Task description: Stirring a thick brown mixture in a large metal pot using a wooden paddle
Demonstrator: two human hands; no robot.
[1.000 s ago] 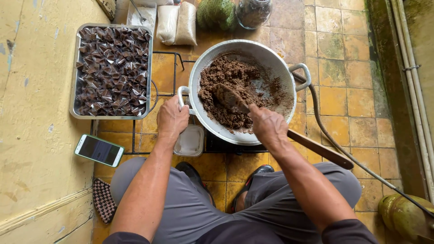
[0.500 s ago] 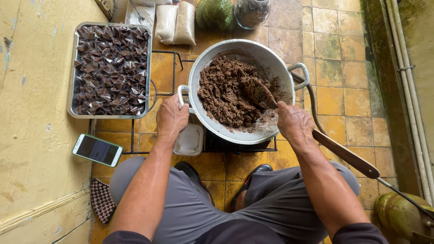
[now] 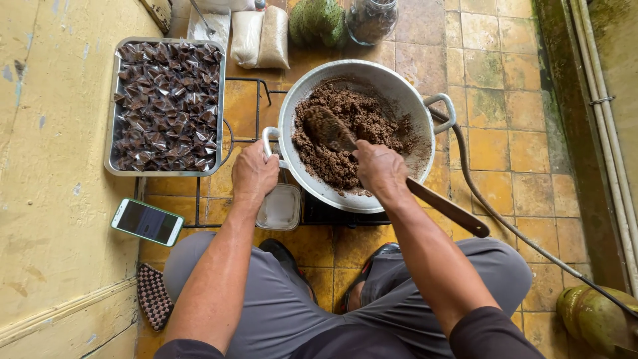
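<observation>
Wok (image 3: 399, 86) rim near tray (image 3: 109, 106); right hand (image 3: 380, 169) gripping spatula (image 3: 372, 156).

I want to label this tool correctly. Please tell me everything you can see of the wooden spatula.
The wooden spatula is dark brown, with a long handle and a broad blade coated in crumbly brown mixture. It lies slanted, blade down inside the metal pan, handle end out over the pan's near rim. The right hand grips its middle.
</observation>
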